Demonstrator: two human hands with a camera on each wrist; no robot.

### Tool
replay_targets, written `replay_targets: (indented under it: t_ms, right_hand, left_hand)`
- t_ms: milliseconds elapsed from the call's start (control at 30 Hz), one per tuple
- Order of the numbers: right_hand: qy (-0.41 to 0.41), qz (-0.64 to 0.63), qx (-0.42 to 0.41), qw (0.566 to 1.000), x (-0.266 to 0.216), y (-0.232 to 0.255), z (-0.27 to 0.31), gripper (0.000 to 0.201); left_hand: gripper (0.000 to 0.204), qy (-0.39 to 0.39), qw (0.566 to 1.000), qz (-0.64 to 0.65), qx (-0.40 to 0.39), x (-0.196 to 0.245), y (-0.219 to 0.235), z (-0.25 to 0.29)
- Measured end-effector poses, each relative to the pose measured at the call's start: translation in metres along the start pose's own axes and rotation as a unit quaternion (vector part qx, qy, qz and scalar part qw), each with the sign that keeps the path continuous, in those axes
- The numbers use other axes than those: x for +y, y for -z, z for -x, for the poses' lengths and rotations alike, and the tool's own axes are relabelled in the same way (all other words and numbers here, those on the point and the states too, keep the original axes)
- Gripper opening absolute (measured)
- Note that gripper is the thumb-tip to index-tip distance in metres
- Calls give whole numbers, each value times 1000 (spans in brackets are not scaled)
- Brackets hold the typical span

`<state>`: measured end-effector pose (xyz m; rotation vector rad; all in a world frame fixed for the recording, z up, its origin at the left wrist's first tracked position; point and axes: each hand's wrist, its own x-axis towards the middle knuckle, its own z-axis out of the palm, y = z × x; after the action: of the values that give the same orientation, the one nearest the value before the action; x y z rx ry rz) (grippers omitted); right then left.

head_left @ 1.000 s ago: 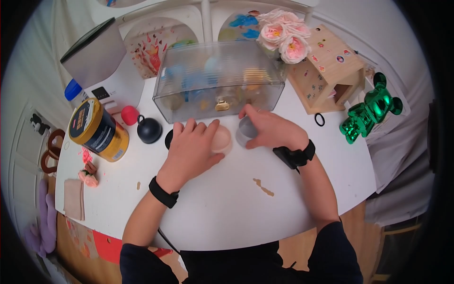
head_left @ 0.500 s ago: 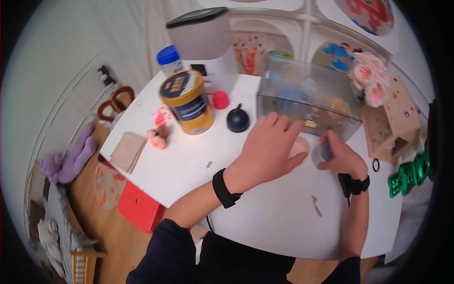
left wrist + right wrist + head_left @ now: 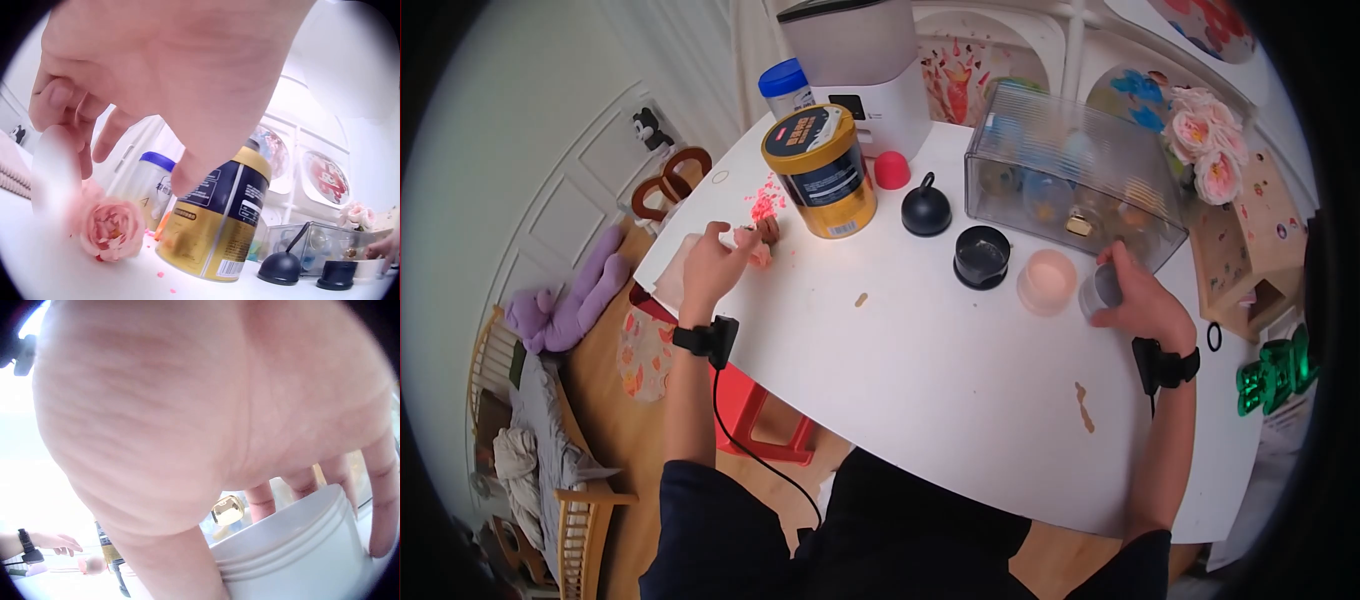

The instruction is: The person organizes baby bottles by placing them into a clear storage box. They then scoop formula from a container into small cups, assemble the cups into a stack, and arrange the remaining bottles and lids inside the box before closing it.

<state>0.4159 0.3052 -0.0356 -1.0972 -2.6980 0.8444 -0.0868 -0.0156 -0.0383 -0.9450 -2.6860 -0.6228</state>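
At the left of the table my left hand (image 3: 714,268) hovers over small pink artificial roses (image 3: 760,256). Its fingers bend loosely just above a rose (image 3: 112,229) in the left wrist view, and a pale blurred shape overlaps the fingertips. A folded beige cloth (image 3: 668,274) lies partly behind that hand. On the right, my right hand (image 3: 1152,308) grips a grey cup (image 3: 1099,291), thumb on the near side and fingers around the far side. Beside it stand a peach cup (image 3: 1047,283) and a black cup (image 3: 982,258).
A yellow-lidded tub (image 3: 825,180), a red cup (image 3: 891,171) and a black domed piece with a loop (image 3: 926,210) stand farther back. Behind the cups is a clear grey box (image 3: 1070,165). A wooden house (image 3: 1245,235) and a shiny green bear figure (image 3: 1275,372) are at the right.
My left hand has left the black and peach cups and swung left to the pink roses. My right hand stays on the grey cup. The head view has turned leftward.
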Motion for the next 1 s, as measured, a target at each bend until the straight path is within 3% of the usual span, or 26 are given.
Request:
replay_targets:
  t_ms: [100,200,300,400,500,533,633,733,933,1000]
  right_hand:
    - [-1,-5,-5,1000,0,1,0,79]
    - [-23,-1,-21,1000,-8,6,3,79]
    - [-36,3,-30,999,-12,9,4,78]
    - [-44,7,-29,999,-14,8,6,77]
    - [-30,5,-24,999,-9,6,5,76]
    - [-22,3,-22,1000,-7,6,5,76]
    - [-39,3,-29,999,-16,9,8,77]
    - [-1,40,25,999,-30,13,20,71]
    - [176,66,179,966,-82,19,43,57]
    - [198,-9,186,962,-90,14,43,58]
  left_hand:
    - [88,-1,999,4,-41,-10,-16,-12]
    - [84,12,998,48,-42,-49,-59,-41]
    - [71,75,972,180,-133,-25,-45,-33]
    - [60,84,974,157,-137,-22,-37,-29]
    - [54,1,989,134,-57,-16,-23,-11]
    - [54,-3,988,142,-67,-19,-20,-10]
    - [49,-77,984,149,-58,19,11,17]
    - [51,-69,984,141,-84,89,52,48]
    - [54,-298,925,205,-111,203,67,68]
    - [56,-333,901,252,-121,243,55,71]
